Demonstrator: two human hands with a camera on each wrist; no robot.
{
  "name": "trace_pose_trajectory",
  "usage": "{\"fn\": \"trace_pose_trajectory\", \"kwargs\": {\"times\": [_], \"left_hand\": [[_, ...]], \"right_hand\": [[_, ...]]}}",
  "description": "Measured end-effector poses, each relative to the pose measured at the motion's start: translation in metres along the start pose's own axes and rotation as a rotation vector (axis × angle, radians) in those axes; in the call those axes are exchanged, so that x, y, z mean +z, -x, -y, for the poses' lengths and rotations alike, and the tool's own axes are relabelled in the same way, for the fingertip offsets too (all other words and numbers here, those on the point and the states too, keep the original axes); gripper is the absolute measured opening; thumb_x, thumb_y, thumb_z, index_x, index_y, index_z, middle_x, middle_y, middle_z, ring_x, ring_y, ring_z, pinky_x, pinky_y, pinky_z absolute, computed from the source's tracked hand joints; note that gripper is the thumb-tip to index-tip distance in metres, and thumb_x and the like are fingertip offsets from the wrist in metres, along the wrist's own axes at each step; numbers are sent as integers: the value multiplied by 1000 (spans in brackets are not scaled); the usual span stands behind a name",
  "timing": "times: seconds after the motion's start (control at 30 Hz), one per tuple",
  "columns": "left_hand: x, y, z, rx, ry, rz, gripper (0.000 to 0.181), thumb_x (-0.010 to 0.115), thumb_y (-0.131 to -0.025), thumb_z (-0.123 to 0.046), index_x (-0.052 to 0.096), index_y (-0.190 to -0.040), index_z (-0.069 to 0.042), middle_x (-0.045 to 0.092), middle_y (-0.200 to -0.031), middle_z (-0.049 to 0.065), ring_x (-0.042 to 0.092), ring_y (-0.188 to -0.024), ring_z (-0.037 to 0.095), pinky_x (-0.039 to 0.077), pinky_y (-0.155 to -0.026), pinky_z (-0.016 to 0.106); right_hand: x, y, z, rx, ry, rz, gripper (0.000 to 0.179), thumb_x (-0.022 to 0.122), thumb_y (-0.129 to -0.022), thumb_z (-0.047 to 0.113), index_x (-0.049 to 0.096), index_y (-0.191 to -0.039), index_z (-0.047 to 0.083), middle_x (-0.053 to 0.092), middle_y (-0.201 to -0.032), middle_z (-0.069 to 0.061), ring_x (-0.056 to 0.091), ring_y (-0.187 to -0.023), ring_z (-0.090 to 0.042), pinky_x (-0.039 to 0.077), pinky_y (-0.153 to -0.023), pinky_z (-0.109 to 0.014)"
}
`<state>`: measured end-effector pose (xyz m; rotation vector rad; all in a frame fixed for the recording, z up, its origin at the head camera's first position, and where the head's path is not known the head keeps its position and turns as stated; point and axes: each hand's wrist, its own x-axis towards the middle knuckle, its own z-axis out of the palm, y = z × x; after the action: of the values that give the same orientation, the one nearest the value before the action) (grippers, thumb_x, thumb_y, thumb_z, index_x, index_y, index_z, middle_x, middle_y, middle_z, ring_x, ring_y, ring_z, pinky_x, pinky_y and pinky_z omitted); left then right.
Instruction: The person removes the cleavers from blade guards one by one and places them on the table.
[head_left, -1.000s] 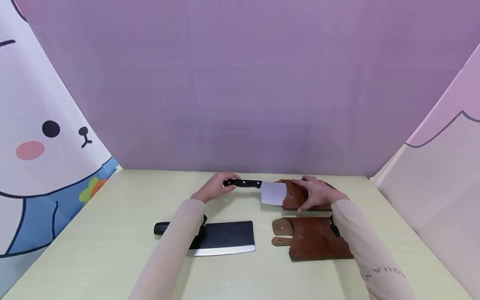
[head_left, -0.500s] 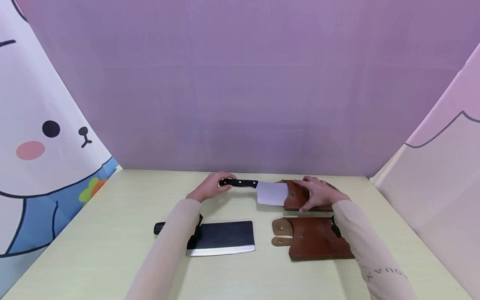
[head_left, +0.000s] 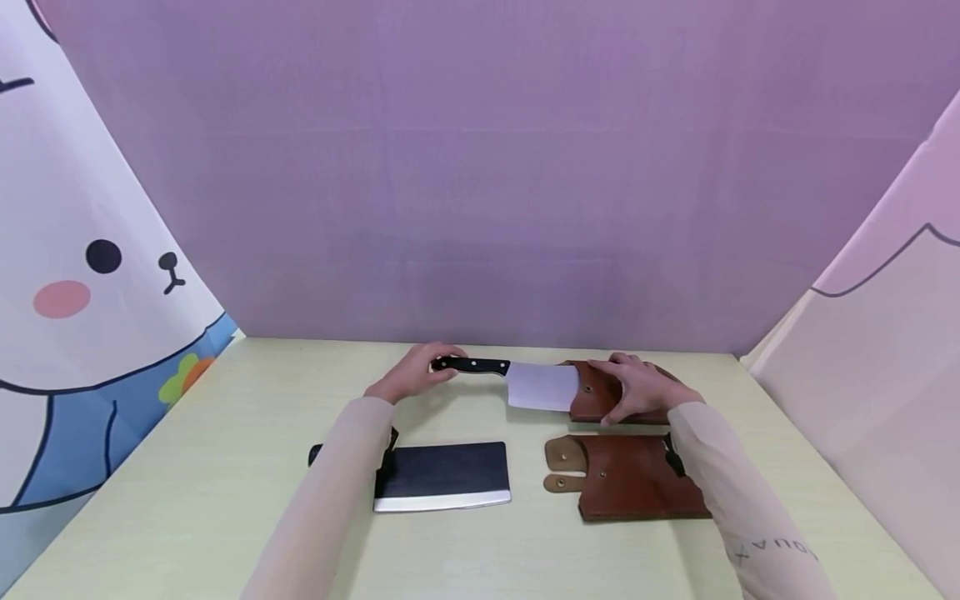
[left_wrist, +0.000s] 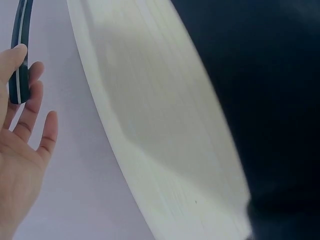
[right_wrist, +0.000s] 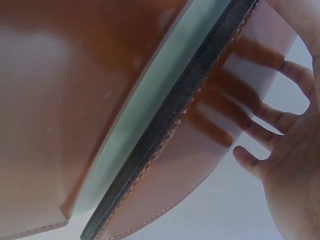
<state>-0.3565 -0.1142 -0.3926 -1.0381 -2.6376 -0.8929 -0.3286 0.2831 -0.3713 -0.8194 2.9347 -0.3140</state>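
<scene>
In the head view a small cleaver (head_left: 543, 387) with a black riveted handle lies level near the back of the table. My left hand (head_left: 411, 372) pinches its handle end; the left wrist view shows thumb and fingers round the dark handle (left_wrist: 19, 75). Part of the bright blade shows, and the rest is hidden inside a brown leather sheath (head_left: 587, 405). My right hand (head_left: 647, 392) holds this sheath across its width, thumb at the near edge, fingers at the far edge. The right wrist view has those fingers (right_wrist: 270, 120) along the sheath's far side.
Nearer me, a large cleaver (head_left: 450, 475) with a dark blade lies under my left forearm, its handle mostly covered. A second brown sheath (head_left: 641, 479) with two snap straps lies below my right wrist. A purple cloth backdrop (head_left: 480, 208) stands behind the table (head_left: 465, 558).
My left hand has drawn the small cleaver leftward, so more of its blade shows outside the sheath. My right hand and the sheath have shifted slightly right.
</scene>
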Motion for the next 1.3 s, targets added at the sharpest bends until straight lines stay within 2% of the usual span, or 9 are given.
{"fn": "trace_pose_trajectory", "kwargs": {"times": [0.27, 0.5, 0.97, 1.3], "left_hand": [[-6, 7, 0, -7, 9, 4, 31, 61, -86, -10, 60, -117, -7, 61, -117, 11, 54, -111, 29, 41, -96, 44], [-10, 10, 5, -37, 13, 16, 31, 60, -87, -11, 60, -118, -11, 60, -121, 8, 52, -116, 28, 40, -98, 43], [-14, 15, 9, -21, -9, -3, 30, 60, -87, -11, 61, -117, -10, 61, -119, 9, 53, -114, 28, 40, -97, 44], [-19, 18, 8, -51, 17, 4, 30, 59, -88, -12, 60, -118, -11, 59, -122, 9, 51, -117, 28, 38, -99, 45]], "right_hand": [[1, 0, -2, -6, 14, -12, 97, 82, -59, 44, 39, -138, 9, 38, -130, -25, 37, -117, -42, 39, -87, -58], [-1, 1, -3, 29, -9, 11, 98, 82, -60, 44, 37, -139, 9, 35, -134, -26, 33, -120, -43, 36, -90, -61], [-2, 5, -5, 42, -11, 13, 99, 81, -60, 46, 36, -139, 8, 32, -136, -28, 32, -122, -45, 33, -91, -64], [-3, 8, -7, 43, 4, -2, 98, 81, -59, 47, 37, -139, 8, 35, -132, -27, 35, -118, -43, 34, -90, -64]]}}
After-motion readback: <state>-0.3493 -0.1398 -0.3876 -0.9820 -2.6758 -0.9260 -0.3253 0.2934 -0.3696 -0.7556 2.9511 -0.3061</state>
